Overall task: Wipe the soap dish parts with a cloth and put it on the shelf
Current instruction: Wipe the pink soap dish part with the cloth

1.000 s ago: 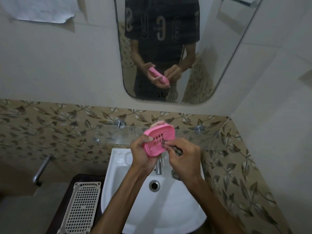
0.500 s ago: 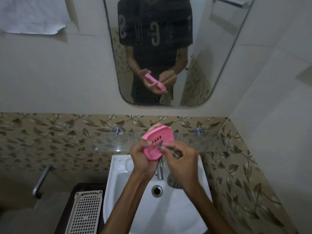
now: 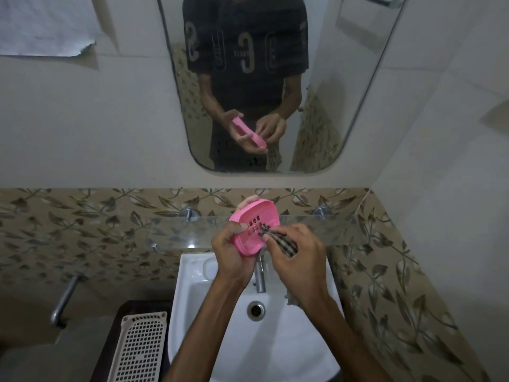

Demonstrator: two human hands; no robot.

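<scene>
Pink slotted soap dish part (image 3: 254,226) is held over the sink (image 3: 275,340) w/ left hand (image 3: 234,250) clamped round its rim, right hand (image 3: 296,253) pinching checked cloth (image 3: 278,241) against it; prob. light, stiff, slick plastic, so grip edges.

Glass shelf (image 3: 344,230) projecting from leaf-patterned wall on two metal pegs (image 3: 188,213), above white basin (image 3: 275,340). Perforated cream tray (image 3: 139,348) lying on dark surface (image 3: 110,340) left of basin.

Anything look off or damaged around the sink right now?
Only the paper on the wall at top left: its lower edge is torn and ragged. The dish, cloth, shelf and sink look intact.
</scene>
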